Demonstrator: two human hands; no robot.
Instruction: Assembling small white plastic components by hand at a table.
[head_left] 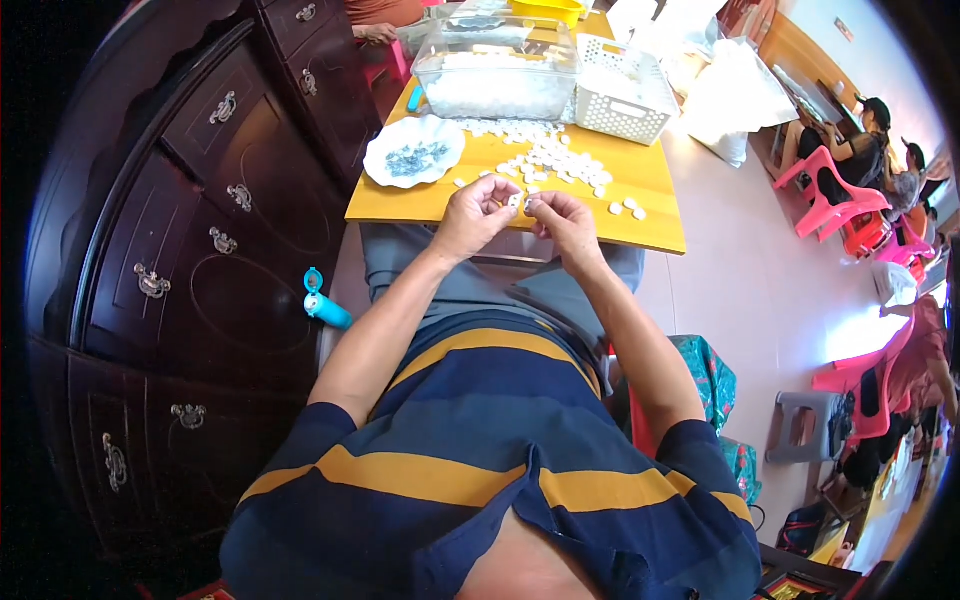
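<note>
Over the near edge of the yellow table (650,190), my two hands meet almost fingertip to fingertip. My left hand (474,215) pinches a small white round piece (515,201). My right hand (567,222) is closed in a pinch beside it, on a tiny dark part too small to name. Many similar white discs (555,160) lie loose just beyond my fingers. Left of them stands a white scallop-edged plate (376,160) with small grey-blue parts (418,158) heaped in it.
At the table's far side stand a clear plastic bin (495,85) of white pieces and a white perforated basket (625,105). A dark wooden cabinet (200,250) flanks my left, with a turquoise bottle (327,309) near it. Other people sit on pink chairs (830,190) at right.
</note>
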